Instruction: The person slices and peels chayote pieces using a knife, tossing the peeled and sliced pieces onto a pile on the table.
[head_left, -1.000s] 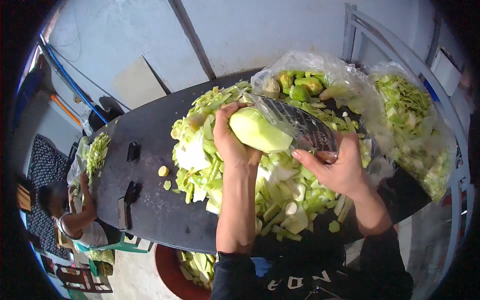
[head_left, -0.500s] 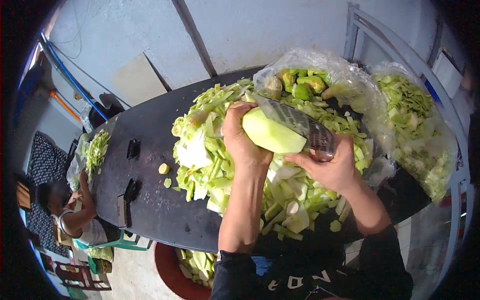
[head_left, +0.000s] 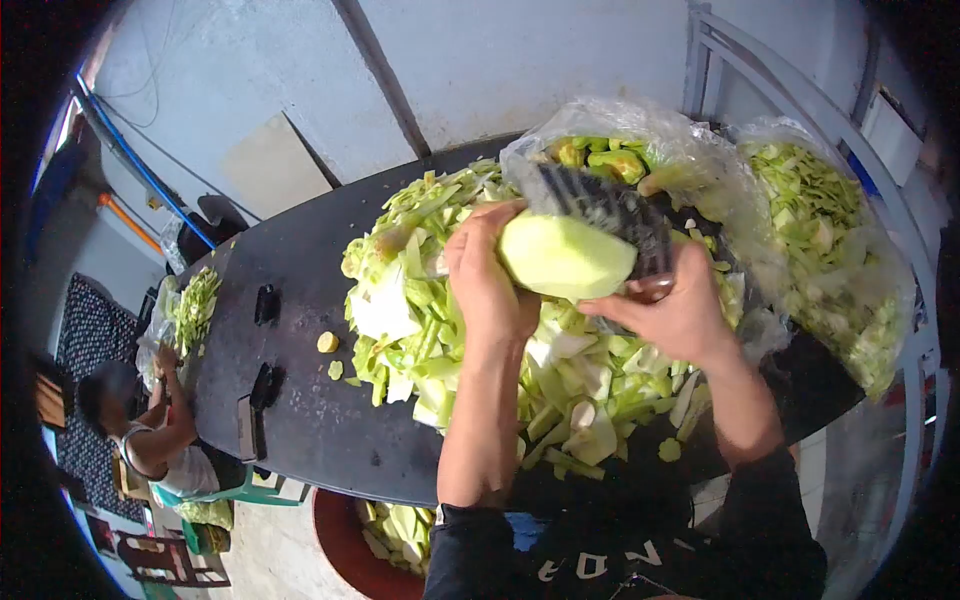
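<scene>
Head view: The left hand [head_left: 487,270] supports a peeled pale-green fruit [head_left: 565,257] above the bench [head_left: 320,430]; its grip is closed around the fruit's left end. The right hand [head_left: 685,315] has its grip closed on the near end of a broad, dark blade [head_left: 615,215]. The blade is motion-blurred and extends along the fruit's far side; contact between the two cannot be confirmed. The right thumb is at the fruit's lower edge.

A heap of green peelings [head_left: 395,310] lies on the bench beneath both hands. A clear plastic bag [head_left: 825,270] containing green pieces is located at right. A red-brown tub [head_left: 335,545] with pale slices is positioned below the bench edge. At far left, a co-worker [head_left: 160,445] sits beside green strips [head_left: 195,310].
</scene>
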